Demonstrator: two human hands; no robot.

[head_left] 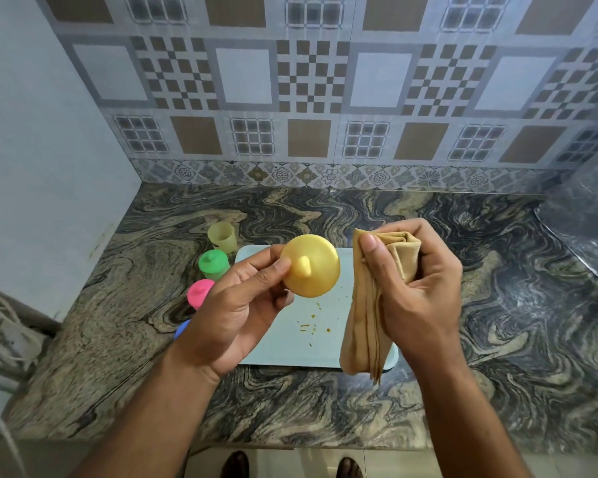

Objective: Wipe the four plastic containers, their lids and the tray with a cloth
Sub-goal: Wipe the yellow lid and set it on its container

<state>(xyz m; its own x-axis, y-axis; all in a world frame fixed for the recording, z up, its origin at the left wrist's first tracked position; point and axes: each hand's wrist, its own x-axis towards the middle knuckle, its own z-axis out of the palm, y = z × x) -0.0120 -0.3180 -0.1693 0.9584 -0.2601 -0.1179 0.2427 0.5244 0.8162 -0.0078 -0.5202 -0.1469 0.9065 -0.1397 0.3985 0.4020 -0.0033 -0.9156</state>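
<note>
**Head view: yellow lid in one hand, folded cloth in the other, above the tray**

Head camera looks down on a marbled stone counter (325, 401) with a pale blue tray (290, 353) lying flat near its middle. The tray serves as the landmark for everything else.

Above the tray's far left part, the left hand (235, 312) grasps a round yellow lid (310, 266) by its edge, thumb on the near face and fingers behind. The lid is lifted clear of the tray and turned so that its small central knob faces the camera.

Above the tray's right side, the right hand (418, 288) is clenched around a folded tan cloth (366, 315). The cloth's upper end bunches between thumb and fingers; its long lower end hangs down over the tray's near right corner. Cloth and lid are just beside each other but apart.

On the tray's bare surface, toward its near middle, lie small orange-brown specks (311, 326).

Left of the tray, four containers stand on the counter in a row running from far to near. Farthest is an open yellow-green container (222, 237) without a lid. Next comes a green container (213, 264) with its lid on, then a pink container (200, 292) with its lid on. Nearest is a blue container (182, 328), mostly hidden behind the left wrist.

Behind the tray, a patterned tiled wall (311, 98) rises from the counter's far edge.
</note>
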